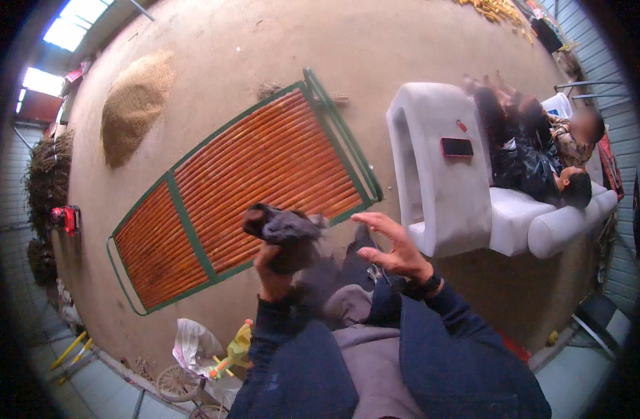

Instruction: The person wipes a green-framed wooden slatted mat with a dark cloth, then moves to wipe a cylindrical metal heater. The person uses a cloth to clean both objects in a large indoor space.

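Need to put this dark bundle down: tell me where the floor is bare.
Bare floor lies between the slatted wooden panel and the white sofa, and between the panel and the grain heap. It is crowded lower left around the tricycle, and on the sofa.

A bare, tan concrete floor (264,42) carries everything here. Near its middle lies a long flat panel of orange-brown slats in a green metal frame (243,188), set slantwise. Toward the far left edge sits a rounded heap of brownish grain or husk (133,105), well apart from the panel. A white upholstered sofa (445,188) stands on the floor just beside the panel's right end. At the near left edge rest a small child's tricycle with spoked wheels (194,380) and a crumpled white plastic bag (194,346).
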The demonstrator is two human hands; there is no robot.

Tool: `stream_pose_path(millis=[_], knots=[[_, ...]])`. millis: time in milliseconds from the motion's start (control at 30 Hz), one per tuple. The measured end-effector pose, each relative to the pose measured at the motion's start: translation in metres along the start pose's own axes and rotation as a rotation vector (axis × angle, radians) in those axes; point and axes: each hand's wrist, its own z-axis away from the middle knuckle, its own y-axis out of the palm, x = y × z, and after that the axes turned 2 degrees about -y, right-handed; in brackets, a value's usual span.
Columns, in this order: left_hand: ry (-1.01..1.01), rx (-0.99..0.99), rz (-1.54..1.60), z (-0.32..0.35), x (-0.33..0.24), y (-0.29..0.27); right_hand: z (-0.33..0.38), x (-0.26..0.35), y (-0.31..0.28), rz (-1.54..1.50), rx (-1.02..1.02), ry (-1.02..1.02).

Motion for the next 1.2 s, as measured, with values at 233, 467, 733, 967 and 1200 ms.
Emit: stream_pose_path(millis=[233, 467, 733, 967, 1200], knots=[[0.344, -0.431, -0.028, 0.028, -0.035, -0.099, 0.029, -0.028, -0.049, -0.082, -0.259, 0.243], [0.465, -0.569, -0.17, 0.078, -0.064, -0.107, 0.037, -0.035, -0.081, -0.146, -0.396, 0.302], [0.348, -0.437, -0.193, 0.123, -0.039, -0.091, 0.037, -0.047, -0.087, -0.114, -0.351, 0.322], [0.461, -0.732, -0.479, 0.13, -0.029, -0.107, 0.037, -0.048, -0.079, -0.138, -0.375, 0.338], [0.561, -0.546, -2.299, 0.103, -0.054, -0.083, 0.054, -0.044, -0.06, -0.084, -0.486, 0.355]])
